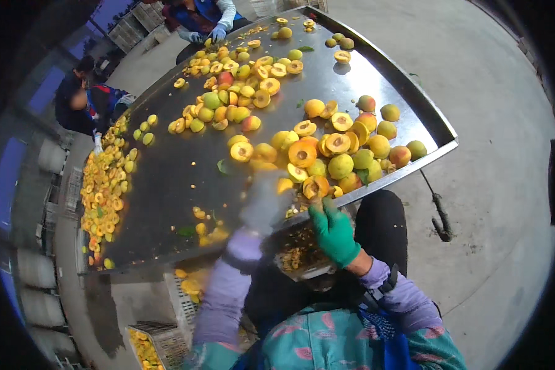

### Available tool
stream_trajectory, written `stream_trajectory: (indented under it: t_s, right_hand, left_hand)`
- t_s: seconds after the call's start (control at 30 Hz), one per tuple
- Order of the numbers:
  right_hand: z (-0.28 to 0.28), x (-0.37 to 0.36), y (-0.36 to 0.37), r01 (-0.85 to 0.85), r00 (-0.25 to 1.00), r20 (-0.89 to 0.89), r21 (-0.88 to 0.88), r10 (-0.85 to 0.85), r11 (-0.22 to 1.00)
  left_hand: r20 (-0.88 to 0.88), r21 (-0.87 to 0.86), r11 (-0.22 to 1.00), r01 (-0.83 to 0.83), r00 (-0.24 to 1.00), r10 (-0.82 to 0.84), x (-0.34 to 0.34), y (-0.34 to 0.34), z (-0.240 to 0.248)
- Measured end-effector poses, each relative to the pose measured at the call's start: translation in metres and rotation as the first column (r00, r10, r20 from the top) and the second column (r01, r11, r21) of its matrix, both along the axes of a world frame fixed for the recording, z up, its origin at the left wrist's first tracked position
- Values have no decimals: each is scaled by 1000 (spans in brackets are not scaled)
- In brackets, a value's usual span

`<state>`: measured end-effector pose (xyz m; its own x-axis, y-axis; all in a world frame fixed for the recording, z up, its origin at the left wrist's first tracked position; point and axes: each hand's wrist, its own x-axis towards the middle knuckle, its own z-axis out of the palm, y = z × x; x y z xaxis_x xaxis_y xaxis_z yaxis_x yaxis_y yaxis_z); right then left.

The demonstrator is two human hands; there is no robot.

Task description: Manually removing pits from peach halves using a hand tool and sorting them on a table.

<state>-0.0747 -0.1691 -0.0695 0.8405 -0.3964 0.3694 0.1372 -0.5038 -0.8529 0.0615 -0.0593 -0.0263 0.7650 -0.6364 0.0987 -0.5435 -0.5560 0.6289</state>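
A round orange fruit half with a brown hollow [315, 187] is lying near the close edge of the dark, shiny metal surface [160, 203], its cut face showing. At its 5 o'clock the right hand, in a green knitted glove [336, 235], is leaning on or just over that edge. Its fingers are curling partly closed; I cannot tell whether they are gripping anything small. The left hand, in a pale grey glove [262, 200], is blurring between 8 and 9 o'clock, so how far its fingers are opening, and whether they are holding anything, I cannot tell.

At 6 o'clock a clear plastic tub [308, 272] is holding brown, pit-like pieces [299, 250], probably sitting below the edge for catching scraps. Whole and split yellow-orange fruits [341, 166] are crowding toward 1 o'clock, seemingly for easy reach. A raised metal rim [430, 114] is bordering the surface at 2 o'clock, likely keeping round fruit from rolling off.

A heap of orange fruit pieces [102, 197] is spreading at 9 o'clock beside 1 co-worker's white-gloved hand [98, 145]. Another co-worker's blue-gloved hand [217, 32] is working at 11 o'clock. Between 7 and 8 o'clock a pale plastic crate [169, 345] is standing on the grey concrete floor [493, 185].
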Motion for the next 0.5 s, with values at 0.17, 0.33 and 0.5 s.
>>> stream_trajectory:
  t_s: [0.17,0.33,0.5]
  right_hand:
    - [10,0,22,-286,932,-242,-30,271,958]
    - [18,-6,29,-359,913,-192,45,361,932]
    - [9,-4,41,-331,935,-124,26,332,943]
  left_hand:
    - [-481,-598,721,-349,876,25,-39,27,-17]
    - [-41,-458,871,-177,983,178,-44,44,-26]
    - [266,-321,927,-194,921,284,-58,38,-11]
